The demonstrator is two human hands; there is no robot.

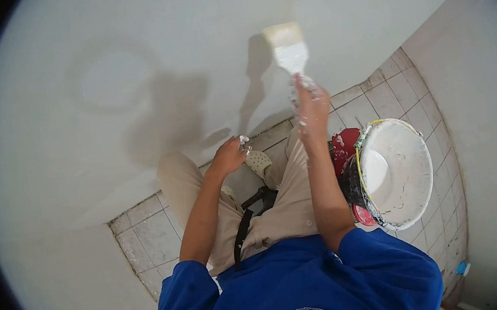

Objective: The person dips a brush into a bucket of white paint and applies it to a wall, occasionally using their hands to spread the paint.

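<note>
By wall [188, 46], R hand [311, 105] grips brush [290, 48], lower end hidden; L hand [229, 156] blurry, can't tell if open.

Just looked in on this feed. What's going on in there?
A person is working at a pale wall. Their right hand, speckled with white, holds up a wide, flat-headed tool in front of it; whether it touches the wall is unclear. Their left hand, smeared with white at the fingers, is near the left knee. To the right, a bucket with white material inside stands above the tiled floor.
</note>
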